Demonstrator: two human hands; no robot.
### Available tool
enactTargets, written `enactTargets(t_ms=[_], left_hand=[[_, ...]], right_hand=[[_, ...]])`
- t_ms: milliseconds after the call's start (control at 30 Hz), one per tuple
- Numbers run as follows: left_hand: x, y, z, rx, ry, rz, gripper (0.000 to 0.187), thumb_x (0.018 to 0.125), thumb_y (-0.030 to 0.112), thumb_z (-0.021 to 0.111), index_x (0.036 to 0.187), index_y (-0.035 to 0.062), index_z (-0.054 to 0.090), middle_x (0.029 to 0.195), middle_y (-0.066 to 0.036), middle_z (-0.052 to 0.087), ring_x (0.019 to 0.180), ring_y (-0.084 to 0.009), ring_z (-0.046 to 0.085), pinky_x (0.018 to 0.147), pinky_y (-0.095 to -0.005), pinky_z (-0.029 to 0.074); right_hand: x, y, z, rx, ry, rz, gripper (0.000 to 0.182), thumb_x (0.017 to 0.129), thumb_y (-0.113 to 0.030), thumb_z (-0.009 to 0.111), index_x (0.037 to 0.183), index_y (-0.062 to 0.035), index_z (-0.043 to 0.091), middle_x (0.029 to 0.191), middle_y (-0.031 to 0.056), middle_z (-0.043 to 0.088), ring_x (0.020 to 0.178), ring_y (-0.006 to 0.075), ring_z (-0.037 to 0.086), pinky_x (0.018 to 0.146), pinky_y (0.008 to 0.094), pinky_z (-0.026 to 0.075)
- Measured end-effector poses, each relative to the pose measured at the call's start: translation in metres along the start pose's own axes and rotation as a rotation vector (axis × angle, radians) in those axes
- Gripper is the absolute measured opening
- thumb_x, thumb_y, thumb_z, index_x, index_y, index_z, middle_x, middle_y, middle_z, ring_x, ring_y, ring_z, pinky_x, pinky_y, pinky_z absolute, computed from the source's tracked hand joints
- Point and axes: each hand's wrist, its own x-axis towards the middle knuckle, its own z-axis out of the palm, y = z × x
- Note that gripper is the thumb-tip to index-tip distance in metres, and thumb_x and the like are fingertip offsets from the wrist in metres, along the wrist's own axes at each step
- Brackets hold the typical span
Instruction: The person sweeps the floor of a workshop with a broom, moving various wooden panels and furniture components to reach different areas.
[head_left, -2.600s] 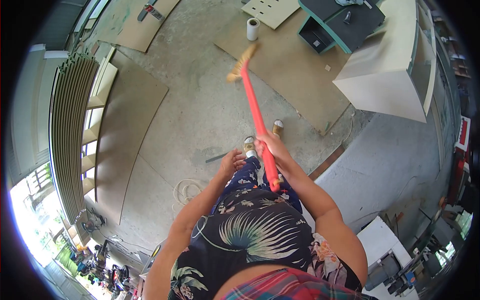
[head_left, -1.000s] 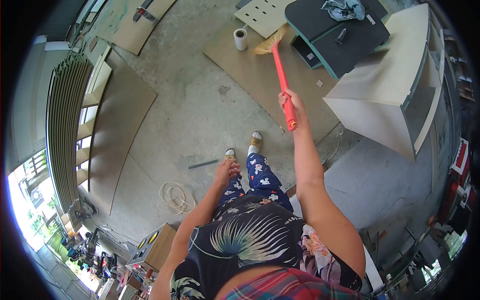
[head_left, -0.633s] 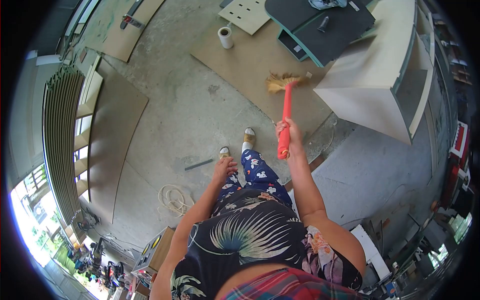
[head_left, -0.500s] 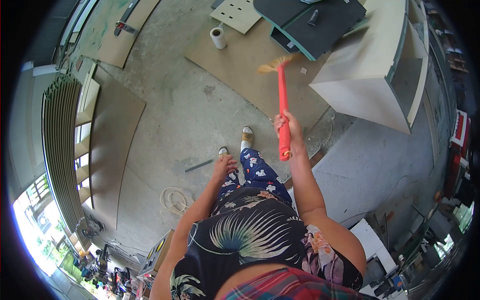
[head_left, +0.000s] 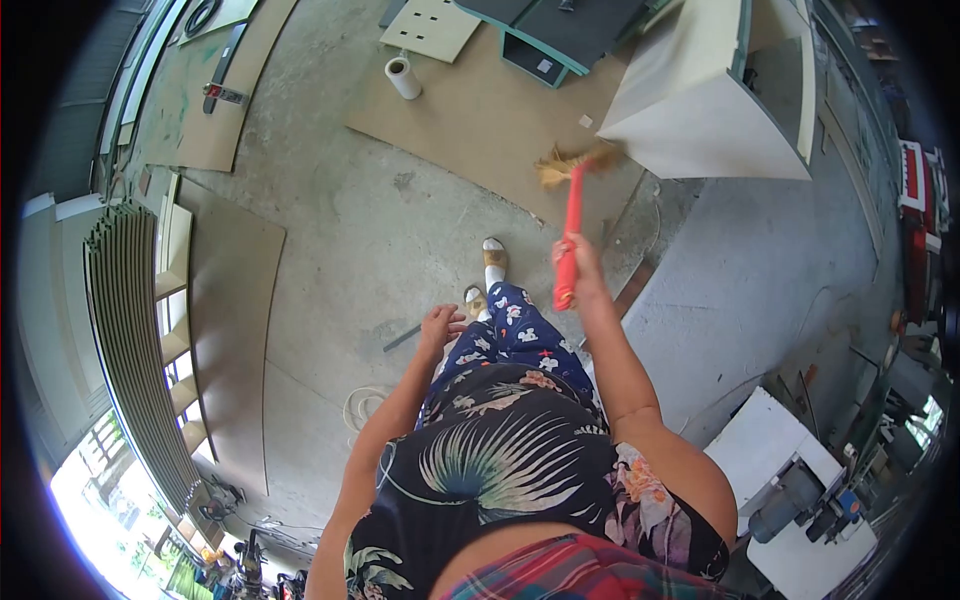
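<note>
Grips brush [head_left: 573,205] in right hand [head_left: 580,262], bristles [head_left: 556,170] toward twelve o'clock; holds left hand [head_left: 438,327] at eight o'clock from right, fingers [head_left: 454,318] loosely parted.

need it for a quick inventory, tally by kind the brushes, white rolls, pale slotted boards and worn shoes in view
Brush: 1, in the right hand
White roll: 1
Pale slotted board: 1
Worn shoes: 2
Total: 5

Right hand [head_left: 586,264] grips; left hand [head_left: 438,326] hangs loose.
</note>
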Motion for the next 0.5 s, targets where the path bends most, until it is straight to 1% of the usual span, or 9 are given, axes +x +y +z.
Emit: enactTargets(t_ms=[67, 133, 233, 333, 367, 467, 500], left_hand=[[-0.004, -0.01, -0.007, 0.03, 0.001, -0.008, 0.033, 0.077, 0.03, 0.052, 0.1, 0.0065, 0.049, 0.083, -0.007, 0.057, 0.063, -0.013, 0.056, 0.054, -0.0222, 0.041], [-0.007, -0.021, -0.013, 0.034, -0.015, -0.013, 0.033, 0.077, 0.03, 0.052, 0.1, 0.006, 0.049, 0.083, -0.007, 0.057, 0.062, -0.0128, 0.056, 0.053, -0.0215, 0.041], [-0.015, -0.033, -0.019, 0.06, -0.031, -0.011, 0.033, 0.077, 0.029, 0.051, 0.099, 0.0051, 0.049, 0.083, -0.007, 0.057, 0.062, -0.0127, 0.056, 0.051, -0.0211, 0.041], [-0.019, -0.038, -0.025, 0.112, -0.032, 0.01, 0.032, 0.077, 0.029, 0.052, 0.099, 0.0046, 0.049, 0.082, -0.008, 0.058, 0.061, -0.0133, 0.056, 0.05, -0.0213, 0.041], [-0.019, -0.04, -0.028, 0.121, -0.023, 0.021, 0.032, 0.077, 0.028, 0.052, 0.098, 0.0048, 0.05, 0.082, -0.009, 0.058, 0.06, -0.0139, 0.057, 0.05, -0.0217, 0.041], [-0.021, -0.042, -0.035, 0.137, -0.007, 0.038, 0.031, 0.076, 0.028, 0.053, 0.097, 0.0051, 0.05, 0.081, -0.009, 0.059, 0.06, -0.0144, 0.057, 0.05, -0.0221, 0.041], [-0.02, -0.043, -0.035, 0.134, -0.005, 0.047, 0.031, 0.076, 0.028, 0.053, 0.097, 0.0051, 0.05, 0.081, -0.009, 0.059, 0.06, -0.0144, 0.057, 0.05, -0.0221, 0.041]], right_hand=[[-0.02, 0.044, 0.012, -0.26, -0.042, -0.211, 0.011, 0.079, -0.013, 0.046, 0.082, -0.0062, 0.039, 0.057, 0.002, 0.043, 0.043, 0.0086, 0.044, 0.037, 0.0236, 0.04], [-0.04, 0.077, 0.027, -0.343, -0.11, -0.248, 0.012, 0.08, -0.012, 0.046, 0.086, -0.007, 0.038, 0.059, 0.0026, 0.044, 0.042, 0.0088, 0.044, 0.036, 0.0244, 0.04], [-0.027, 0.086, 0.025, -0.566, -0.205, -0.177, 0.013, 0.081, -0.013, 0.047, 0.087, -0.0057, 0.04, 0.062, 0.0034, 0.046, 0.043, 0.0087, 0.045, 0.037, 0.0238, 0.041], [0.008, 0.072, 0.015, -0.592, -0.208, 0.002, 0.016, 0.081, -0.016, 0.049, 0.088, -0.0044, 0.041, 0.065, 0.0045, 0.047, 0.044, 0.0086, 0.046, 0.038, 0.0232, 0.041], [0.021, 0.067, 0.005, -0.573, -0.201, 0.074, 0.012, 0.084, -0.016, 0.045, 0.085, -0.0049, 0.04, 0.064, 0.0041, 0.047, 0.043, 0.007, 0.044, 0.038, 0.0194, 0.04], [0.044, 0.048, -0.065, -0.684, -0.222, 0.08, 0.015, 0.083, -0.018, 0.047, 0.08, -0.0043, 0.042, 0.057, 0.0021, 0.046, 0.04, 0.0084, 0.043, 0.036, 0.0204, 0.037], [0.035, 0.038, -0.086, -0.745, -0.146, 0.023, 0.017, 0.082, -0.019, 0.048, 0.079, -0.0042, 0.042, 0.055, 0.001, 0.044, 0.039, 0.0089, 0.042, 0.035, 0.021, 0.035]])
